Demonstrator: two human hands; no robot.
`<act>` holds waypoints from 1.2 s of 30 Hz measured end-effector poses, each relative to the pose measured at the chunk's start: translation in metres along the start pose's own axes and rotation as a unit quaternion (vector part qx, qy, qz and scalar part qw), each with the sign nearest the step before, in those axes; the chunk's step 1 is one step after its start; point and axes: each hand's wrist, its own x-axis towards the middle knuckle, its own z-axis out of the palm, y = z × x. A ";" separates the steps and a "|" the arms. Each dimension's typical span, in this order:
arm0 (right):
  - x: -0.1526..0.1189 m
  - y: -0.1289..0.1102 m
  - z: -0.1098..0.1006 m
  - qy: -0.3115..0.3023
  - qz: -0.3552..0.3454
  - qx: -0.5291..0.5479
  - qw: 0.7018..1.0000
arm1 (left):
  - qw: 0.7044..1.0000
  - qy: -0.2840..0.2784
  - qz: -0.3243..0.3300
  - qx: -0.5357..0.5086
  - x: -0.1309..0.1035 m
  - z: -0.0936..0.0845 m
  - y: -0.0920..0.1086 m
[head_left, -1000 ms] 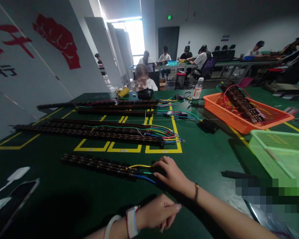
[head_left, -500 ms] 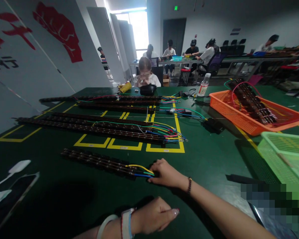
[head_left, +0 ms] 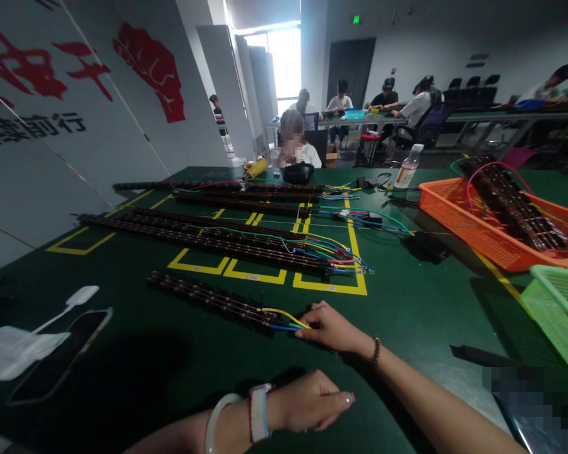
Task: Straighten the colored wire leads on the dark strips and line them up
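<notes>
My right hand point(head_left: 334, 328) is closed around the yellow, green and blue wires point(head_left: 286, 313) at the near end of a short black strip bundle point(head_left: 211, 299). The strips lie flat and slanting on the green table point(head_left: 407, 302), with copper-coloured lines along them. Nearer to me, my left hand point(head_left: 312, 401) is curled into a loose fist, thumb against the fingers, and nothing shows in it. It is apart from the strips and wires.
Longer strip bundles point(head_left: 208, 243) lie beyond, across yellow tape outlines point(head_left: 331, 289). An orange basket point(head_left: 454, 217) holds another bundle, beside a green basket point(head_left: 558, 309). A phone point(head_left: 61, 359) and white adapter point(head_left: 14, 353) lie left. A bottle point(head_left: 408, 167) stands at the far side, near a seated person.
The view has turned left, so everything appears shifted right. Both hands keep nearly the same pose, with the right still on the wires.
</notes>
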 end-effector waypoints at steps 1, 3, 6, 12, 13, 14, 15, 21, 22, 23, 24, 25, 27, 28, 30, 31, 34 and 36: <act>0.000 0.001 0.000 0.001 -0.007 -0.001 1.000 | 1.000 0.000 0.002 -0.003 0.000 0.000 0.000; 0.001 0.002 0.000 0.006 -0.009 -0.004 1.000 | 1.000 0.000 0.003 -0.013 0.000 0.000 0.000; 0.002 0.002 0.001 0.009 0.004 -0.007 1.000 | 1.000 0.002 0.008 -0.026 0.000 0.000 -0.001; 0.002 0.000 0.000 0.007 0.008 0.009 1.000 | 0.998 -0.002 0.024 -0.065 0.007 -0.003 -0.008; 0.001 -0.001 0.000 0.008 0.009 0.009 1.000 | 0.997 -0.005 0.029 -0.077 0.009 -0.004 -0.010; 0.001 -0.003 0.000 0.011 0.013 0.007 1.000 | 0.995 -0.009 0.036 -0.090 0.010 -0.005 -0.011; 0.001 -0.004 0.000 0.015 0.018 0.004 1.000 | 0.993 -0.012 0.041 -0.105 0.011 -0.005 -0.012; -0.001 -0.007 0.003 0.041 0.049 -0.030 0.998 | 0.983 0.011 0.012 -0.182 0.015 -0.003 -0.013; -0.001 -0.007 0.003 0.039 0.051 -0.035 0.997 | 0.981 0.018 0.003 -0.195 0.015 -0.002 -0.013; -0.002 -0.006 0.002 0.036 0.054 -0.037 0.997 | 0.977 0.023 -0.006 -0.213 0.016 -0.001 -0.012; -0.002 -0.006 0.001 0.034 0.054 -0.036 0.997 | 0.971 0.027 -0.013 -0.236 0.016 -0.001 -0.012; -0.003 -0.005 0.000 0.030 0.053 -0.032 0.998 | 0.964 0.030 -0.017 -0.264 0.015 -0.001 -0.012; -0.004 -0.005 -0.003 0.019 0.047 -0.021 0.998 | 0.944 0.032 -0.019 -0.327 0.013 -0.002 -0.012; -0.006 -0.006 -0.005 0.015 0.046 -0.019 0.999 | 0.932 0.035 -0.020 -0.360 0.012 -0.003 -0.012; -0.008 -0.007 -0.006 0.018 0.052 -0.030 0.998 | 0.906 0.055 -0.018 -0.420 0.008 -0.005 -0.013; -0.009 -0.008 -0.006 0.029 0.059 -0.045 0.997 | 0.894 0.071 -0.016 -0.442 0.006 -0.007 -0.013; -0.012 -0.012 -0.003 0.083 0.063 -0.140 0.985 | 0.868 0.141 0.001 -0.476 0.002 -0.009 -0.014; -0.014 -0.014 0.000 0.113 0.040 -0.226 0.967 | 0.857 0.184 0.020 -0.482 0.001 -0.010 -0.014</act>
